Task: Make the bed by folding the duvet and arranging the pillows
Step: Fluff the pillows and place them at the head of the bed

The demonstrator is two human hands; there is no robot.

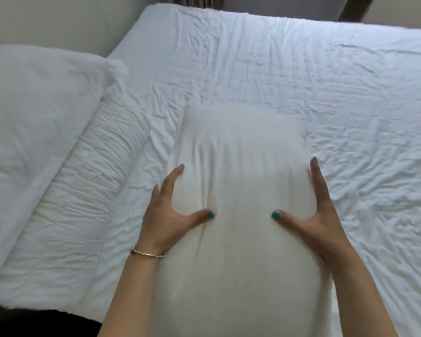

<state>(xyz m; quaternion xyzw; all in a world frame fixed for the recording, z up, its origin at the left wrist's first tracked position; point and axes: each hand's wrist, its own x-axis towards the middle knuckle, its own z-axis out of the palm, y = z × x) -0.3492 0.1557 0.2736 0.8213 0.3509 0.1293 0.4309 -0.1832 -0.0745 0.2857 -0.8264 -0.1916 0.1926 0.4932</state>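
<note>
The plump white fabric pillow fills the lower centre. My left hand and right hand clasp its sides, thumbs on top, above the wrinkled white sheet.

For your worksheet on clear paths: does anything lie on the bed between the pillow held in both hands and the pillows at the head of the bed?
Nothing visible does. The left hand and right hand hold the pillow by its sides; only wrinkled sheet lies between it and the two stacked pillows.
</note>
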